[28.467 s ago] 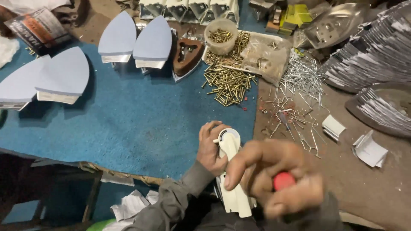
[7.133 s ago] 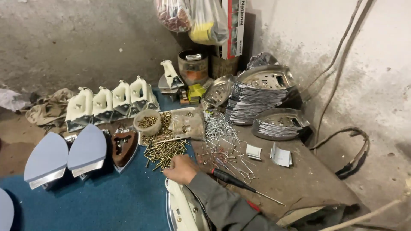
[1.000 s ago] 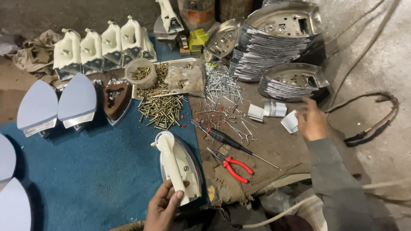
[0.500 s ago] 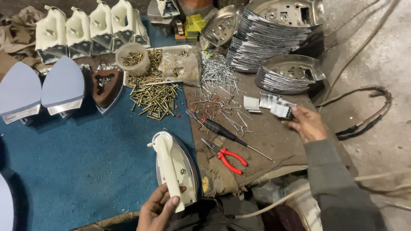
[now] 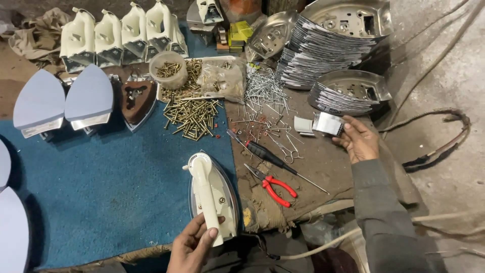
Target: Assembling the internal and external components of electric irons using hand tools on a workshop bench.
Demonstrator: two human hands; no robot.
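The iron (image 5: 212,194) lies on the blue surface (image 5: 116,187), its handle's near end in the left hand (image 5: 194,245), well apart from the right hand (image 5: 359,141). Since half a second ago the right has lifted a metal piece (image 5: 328,123). Both hands are closed: left around the handle, right pinching the piece.

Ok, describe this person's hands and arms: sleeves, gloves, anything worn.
Both hands are bare, with no gloves, rings or watch visible. The right hand comes out of a long grey-olive fabric sleeve that ends at the wrist. Of the left hand, only the hand itself shows, so any sleeve is out of view.
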